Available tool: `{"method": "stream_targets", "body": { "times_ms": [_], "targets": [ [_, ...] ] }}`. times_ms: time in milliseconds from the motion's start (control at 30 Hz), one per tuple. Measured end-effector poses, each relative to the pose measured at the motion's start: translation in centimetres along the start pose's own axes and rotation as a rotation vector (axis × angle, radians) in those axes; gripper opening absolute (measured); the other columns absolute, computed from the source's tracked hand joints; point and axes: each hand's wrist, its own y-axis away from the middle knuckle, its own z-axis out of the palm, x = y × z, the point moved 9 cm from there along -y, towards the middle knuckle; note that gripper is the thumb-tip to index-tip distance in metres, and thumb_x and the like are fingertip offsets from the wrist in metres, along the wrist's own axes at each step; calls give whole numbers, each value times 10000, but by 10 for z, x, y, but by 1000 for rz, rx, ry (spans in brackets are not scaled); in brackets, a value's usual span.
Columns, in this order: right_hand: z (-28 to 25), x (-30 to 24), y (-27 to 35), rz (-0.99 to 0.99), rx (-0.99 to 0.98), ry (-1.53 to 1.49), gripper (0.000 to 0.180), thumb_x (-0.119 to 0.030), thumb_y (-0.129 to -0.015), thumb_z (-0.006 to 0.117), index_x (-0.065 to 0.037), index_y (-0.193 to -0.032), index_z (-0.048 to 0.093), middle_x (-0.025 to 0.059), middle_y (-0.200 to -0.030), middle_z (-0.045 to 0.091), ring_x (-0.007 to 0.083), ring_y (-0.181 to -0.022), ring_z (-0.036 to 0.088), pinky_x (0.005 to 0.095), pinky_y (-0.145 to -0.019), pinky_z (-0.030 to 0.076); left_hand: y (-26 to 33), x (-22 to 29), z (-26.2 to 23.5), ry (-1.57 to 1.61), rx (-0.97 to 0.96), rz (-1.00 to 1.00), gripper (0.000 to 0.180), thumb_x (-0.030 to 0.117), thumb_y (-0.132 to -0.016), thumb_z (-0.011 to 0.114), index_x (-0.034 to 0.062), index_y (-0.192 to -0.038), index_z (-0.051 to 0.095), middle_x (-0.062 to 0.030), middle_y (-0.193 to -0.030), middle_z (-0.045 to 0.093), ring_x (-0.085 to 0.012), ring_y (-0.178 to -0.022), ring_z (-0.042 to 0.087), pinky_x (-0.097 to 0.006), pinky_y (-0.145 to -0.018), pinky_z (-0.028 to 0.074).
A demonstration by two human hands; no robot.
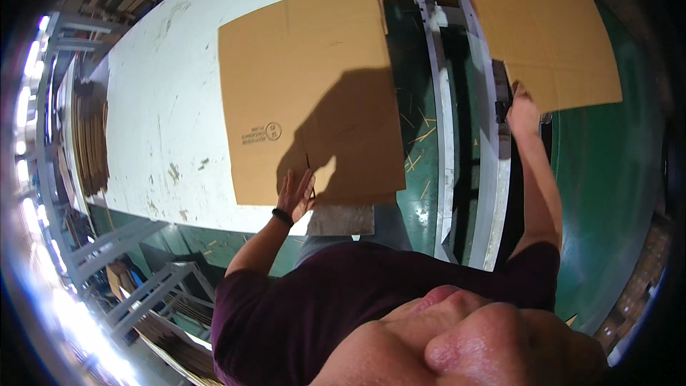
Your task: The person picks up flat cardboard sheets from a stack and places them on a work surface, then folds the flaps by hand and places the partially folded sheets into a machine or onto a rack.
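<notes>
- We see the left hand at the lower edge of a brown cardboard sheet, its fingers extended over the board's face; we cannot tell whether it also pinches the edge.
- We find this first sheet lying on a white table in front of the person, its right side reaching past the tabletop. A round printed mark shows toward its lower left, and a dark shadow covers much of its lower right.
- We see the right hand stretched well out to the side, fingers bent, at the lower left part of a second cardboard sheet; we cannot tell from here how firmly it grasps the board, if at all.
- We see that second sheet beside a pale metal frame, well apart from the left hand.
- We notice a black band around the left wrist and a grey plate just below the first sheet's lower edge.
- We see a cardboard stack at the table's far left, and thin scraps strewn on the green floor.
</notes>
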Motion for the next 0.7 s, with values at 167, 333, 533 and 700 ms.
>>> {"method": "stream_targets", "body": {
  "times_ms": [167,333,533,700],
  "targets": [
    [-162,-131,145,-355,84,-460,465,0,-732,574,48,-1184,475,269,-928,622,373,-835,644,422,-739,521,-5,4,-14,10,11,-26,741,479,-768,644,103,-1372,434,-68,-1497,295,-524,-1294,281,-575,-1063,284],
    [-231,-229,242,-392,-341,-1537,471,-31,-771,535,62,-1228,470,133,-1056,634,221,-955,623,311,-831,483,7,2,3,-34,158,-14,601,439,-825,587,121,-1324,486,-75,-1473,329,-459,-1320,280,-604,-1048,276],
    [-153,-386,316,-375,-636,-1811,548,-36,-766,544,-2,-1308,474,78,-1169,588,134,-1047,536,285,-932,405,28,2,49,579,136,-164,396,232,-836,539,94,-1205,576,-121,-1313,499,-306,-1207,479,-433,-986,415],
    [-36,-471,323,-333,-541,-1906,477,-4,-761,516,9,-1238,530,71,-1099,612,126,-919,576,251,-821,454,117,14,30,416,195,70,332,166,-840,529,76,-1148,614,-153,-1166,605,-298,-1090,579,-409,-945,454]
  ]
}}
